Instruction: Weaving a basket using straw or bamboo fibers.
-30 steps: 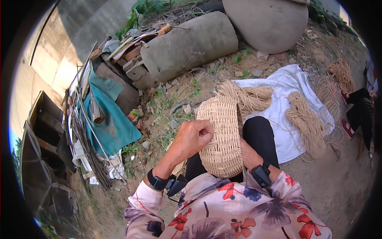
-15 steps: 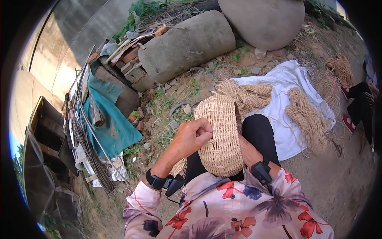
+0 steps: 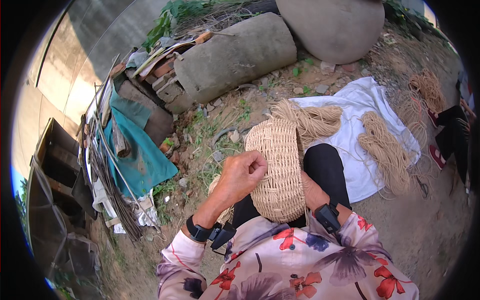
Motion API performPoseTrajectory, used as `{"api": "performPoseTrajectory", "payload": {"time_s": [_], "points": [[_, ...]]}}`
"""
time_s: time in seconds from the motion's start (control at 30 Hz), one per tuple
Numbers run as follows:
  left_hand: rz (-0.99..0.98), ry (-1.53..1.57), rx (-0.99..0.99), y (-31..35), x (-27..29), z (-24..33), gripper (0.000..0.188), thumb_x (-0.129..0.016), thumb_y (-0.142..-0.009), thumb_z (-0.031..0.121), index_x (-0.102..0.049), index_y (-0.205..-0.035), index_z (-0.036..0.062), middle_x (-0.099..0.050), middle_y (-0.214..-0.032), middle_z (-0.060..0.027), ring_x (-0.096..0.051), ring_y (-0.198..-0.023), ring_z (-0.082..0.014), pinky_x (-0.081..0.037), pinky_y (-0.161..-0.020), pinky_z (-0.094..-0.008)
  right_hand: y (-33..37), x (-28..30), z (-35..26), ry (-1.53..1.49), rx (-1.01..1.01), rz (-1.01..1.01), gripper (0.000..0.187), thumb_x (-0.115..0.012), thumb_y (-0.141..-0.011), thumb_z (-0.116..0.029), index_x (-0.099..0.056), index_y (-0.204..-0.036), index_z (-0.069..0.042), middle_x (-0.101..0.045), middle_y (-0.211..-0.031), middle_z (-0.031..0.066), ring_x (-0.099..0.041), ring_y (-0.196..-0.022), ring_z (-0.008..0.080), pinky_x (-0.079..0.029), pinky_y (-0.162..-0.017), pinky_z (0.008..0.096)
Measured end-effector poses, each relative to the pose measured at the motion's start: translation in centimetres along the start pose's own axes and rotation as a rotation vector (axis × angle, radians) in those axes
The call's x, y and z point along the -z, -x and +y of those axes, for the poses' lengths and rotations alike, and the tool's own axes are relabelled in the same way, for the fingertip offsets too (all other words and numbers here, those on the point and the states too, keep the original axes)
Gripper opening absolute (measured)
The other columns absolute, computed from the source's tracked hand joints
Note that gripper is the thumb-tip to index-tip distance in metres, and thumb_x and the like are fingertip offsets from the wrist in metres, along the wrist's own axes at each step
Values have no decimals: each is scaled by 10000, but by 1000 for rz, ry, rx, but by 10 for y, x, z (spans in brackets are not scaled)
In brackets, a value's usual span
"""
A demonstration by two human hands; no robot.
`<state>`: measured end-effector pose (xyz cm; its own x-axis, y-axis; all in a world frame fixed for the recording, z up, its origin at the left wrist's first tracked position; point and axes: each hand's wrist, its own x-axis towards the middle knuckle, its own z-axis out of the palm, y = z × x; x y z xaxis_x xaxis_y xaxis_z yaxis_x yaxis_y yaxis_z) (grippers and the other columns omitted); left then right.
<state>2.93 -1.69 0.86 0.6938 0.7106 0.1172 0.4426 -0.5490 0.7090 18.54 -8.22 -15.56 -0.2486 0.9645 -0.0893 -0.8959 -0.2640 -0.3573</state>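
A pale woven basket of straw-coloured cord rests on my lap, its side turned up and its opening toward the right. My left hand is closed in a pinch against the upper left of the weave. Whatever lies between those fingertips is too small or hidden to make out. At the basket's right edge, my right hand reaches inside, and the basket wall hides its fingers. Loose cord shows under my left forearm.
Bundles of tan cord lie on and beside a white cloth at the right. Scissors lie near them. Another person's dark-clothed legs show at the far right. A concrete cylinder and a teal sheet stand beyond.
My left hand has shifted slightly down along the weave, still pinched, and its forearm has moved a little to the right. The basket and my right hand stay nearly still.
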Motion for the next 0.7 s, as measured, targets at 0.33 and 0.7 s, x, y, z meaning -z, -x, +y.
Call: {"api": "performPoseTrajectory", "payload": {"time_s": [0.33, 0.7], "points": [[15, -17, -16, -7, -6, -2, 110, -677, -726, 81, -588, -776, 39, -488, -717, 6, -455, -594, -53, -389, -538, -215, -2, -13, -3, -6, 11, -2, 518, -694, -849, -317, -547, -1238, -8, -647, -1129, 108, -650, -989, 179, -548, -873, 309], [47, -69, 117, -10, -10, 1, 134, -635, -649, 96, -547, -729, 35, -497, -663, -45, -479, -590, -158, -406, -553, -314, 1, -12, -4, 3, -3, -58, 512, -691, -852, -314, -541, -1243, -19, -644, -1136, 100, -646, -997, 179, -544, -879, 309]]}}
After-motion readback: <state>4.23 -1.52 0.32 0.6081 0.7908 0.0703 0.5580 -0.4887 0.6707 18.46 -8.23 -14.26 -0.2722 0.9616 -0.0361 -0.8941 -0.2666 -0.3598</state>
